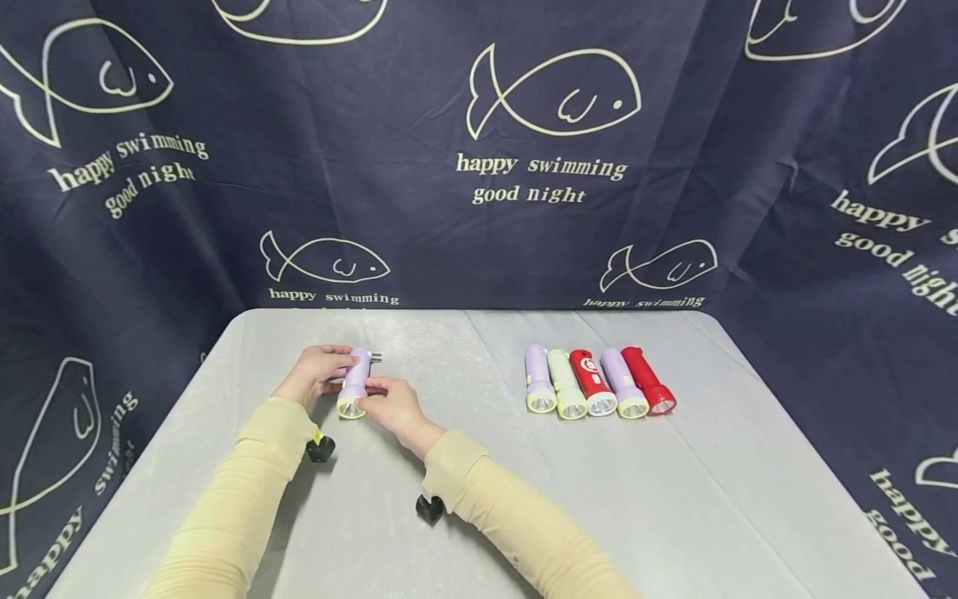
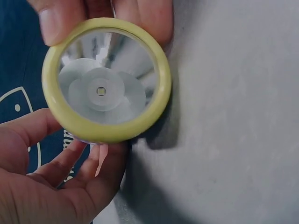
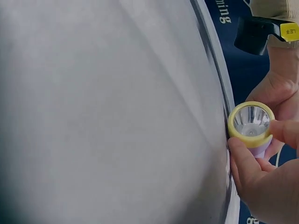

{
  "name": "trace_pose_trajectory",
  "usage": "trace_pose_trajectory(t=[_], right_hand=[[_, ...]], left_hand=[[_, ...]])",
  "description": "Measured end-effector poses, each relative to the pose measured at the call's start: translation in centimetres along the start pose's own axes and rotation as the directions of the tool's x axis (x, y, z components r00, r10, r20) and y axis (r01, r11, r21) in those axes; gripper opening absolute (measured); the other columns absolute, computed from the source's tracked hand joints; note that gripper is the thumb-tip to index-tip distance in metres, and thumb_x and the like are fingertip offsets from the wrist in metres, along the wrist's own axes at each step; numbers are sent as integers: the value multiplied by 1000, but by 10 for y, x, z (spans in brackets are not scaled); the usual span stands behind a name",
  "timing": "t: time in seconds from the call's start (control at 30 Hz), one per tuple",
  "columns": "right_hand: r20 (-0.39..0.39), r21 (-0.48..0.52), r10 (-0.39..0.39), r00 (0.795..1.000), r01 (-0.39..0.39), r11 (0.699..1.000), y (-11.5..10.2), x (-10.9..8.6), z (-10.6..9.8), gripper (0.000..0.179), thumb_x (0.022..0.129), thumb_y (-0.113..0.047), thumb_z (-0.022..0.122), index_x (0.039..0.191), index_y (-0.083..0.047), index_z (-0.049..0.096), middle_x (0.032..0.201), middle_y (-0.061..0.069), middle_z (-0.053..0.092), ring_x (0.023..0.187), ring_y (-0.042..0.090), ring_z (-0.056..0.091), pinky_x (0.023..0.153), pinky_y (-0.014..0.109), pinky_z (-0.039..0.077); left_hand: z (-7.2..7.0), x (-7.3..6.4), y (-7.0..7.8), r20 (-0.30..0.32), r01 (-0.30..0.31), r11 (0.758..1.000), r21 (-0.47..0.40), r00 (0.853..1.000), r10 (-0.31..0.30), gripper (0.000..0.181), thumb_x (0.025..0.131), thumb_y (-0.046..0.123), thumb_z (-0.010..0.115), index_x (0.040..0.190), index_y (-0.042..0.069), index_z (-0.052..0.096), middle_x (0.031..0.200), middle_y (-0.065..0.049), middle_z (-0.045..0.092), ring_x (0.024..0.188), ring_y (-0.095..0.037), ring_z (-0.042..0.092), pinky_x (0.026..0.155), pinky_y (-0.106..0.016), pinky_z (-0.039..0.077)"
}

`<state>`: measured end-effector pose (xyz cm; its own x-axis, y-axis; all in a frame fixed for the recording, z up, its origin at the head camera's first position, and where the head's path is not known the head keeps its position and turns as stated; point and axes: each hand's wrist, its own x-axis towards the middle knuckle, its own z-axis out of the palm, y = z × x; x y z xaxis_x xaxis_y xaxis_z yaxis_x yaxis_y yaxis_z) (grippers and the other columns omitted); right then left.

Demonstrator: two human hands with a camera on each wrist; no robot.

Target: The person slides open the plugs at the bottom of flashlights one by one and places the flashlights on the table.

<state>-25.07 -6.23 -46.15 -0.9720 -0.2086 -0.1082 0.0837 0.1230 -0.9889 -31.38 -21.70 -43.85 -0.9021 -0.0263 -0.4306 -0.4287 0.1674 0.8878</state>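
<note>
My left grip (image 1: 318, 373) is closed round the barrel of a lilac torch (image 1: 358, 377); my right grip (image 1: 395, 408) pinches its yellow rim (image 2: 163, 88), open only as wide as the lamp head. Torch sits between the two, over the left part of the bench (image 1: 479, 474), lens (image 2: 101, 91) facing me; whether it touches the bench, cannot tell. Silver prongs (image 1: 377, 358) jut from its side near the far end. Rim looks smooth: if my right side twists harder than my left holds, fingers could slip and the torch drop. Prongs could snag a finger if the barrel turns. Stray fingertip would smear the lens. Black wrist pieces (image 1: 321, 449) hang beneath both cuffs; arms sinking too low could knock them on the bench. Well apart to the right, a row, lenses my way: another lilac one (image 1: 536, 370), a pale green one (image 1: 563, 374), a red one with white rim (image 1: 590, 374), a second lilac one (image 1: 620, 378), a plain red one (image 1: 644, 377). Bodies round and close-set, so a brush from my right sleeve (image 1: 539, 524) might start several rolling. Beyond, dark blue fish-print cloth (image 1: 479, 249).
</note>
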Motion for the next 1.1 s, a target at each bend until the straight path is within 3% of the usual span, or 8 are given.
trace_pose_trajectory(t=[0.27,0.53,0.7,0.97,1.1], right_hand=[[5,-47,-3,1000,4,999,0,0,-1,42,79,2,69,119,5,60,105,14,67,81,13,66,67,22,56],[42,33,13,999,-14,999,1,0,-3,42,80,3,67,121,6,58,108,16,66,84,19,68,69,26,58],[62,60,20,998,-24,998,-2,0,-8,40,80,3,68,119,7,59,109,18,66,85,24,68,71,29,58],[91,12,21,996,-22,1000,-8,-1,-18,39,81,-1,69,118,7,59,108,18,65,84,27,69,70,31,58],[93,-46,25,995,-21,999,-12,-1,-25,40,81,-4,71,118,5,60,106,15,66,86,27,68,69,27,58]], left_hand=[[4,-6,2,-7,-38,996,82,999,39,53,91,11,58,138,-5,39,115,-14,56,82,-11,57,84,-35,55],[4,-4,-2,-40,-31,995,91,999,34,54,90,13,61,139,-1,41,108,-9,56,81,-11,55,76,-31,55],[5,-6,-3,-60,-35,994,105,997,42,57,91,14,59,142,1,37,115,-13,54,81,-11,54,72,-29,55],[8,-9,1,-36,-66,975,212,997,75,62,91,17,57,144,-1,30,129,-23,47,92,-19,54,69,-29,54],[9,-13,6,-7,-89,952,293,995,95,69,90,17,58,145,-4,23,134,-29,41,105,-31,52,78,-39,56]])
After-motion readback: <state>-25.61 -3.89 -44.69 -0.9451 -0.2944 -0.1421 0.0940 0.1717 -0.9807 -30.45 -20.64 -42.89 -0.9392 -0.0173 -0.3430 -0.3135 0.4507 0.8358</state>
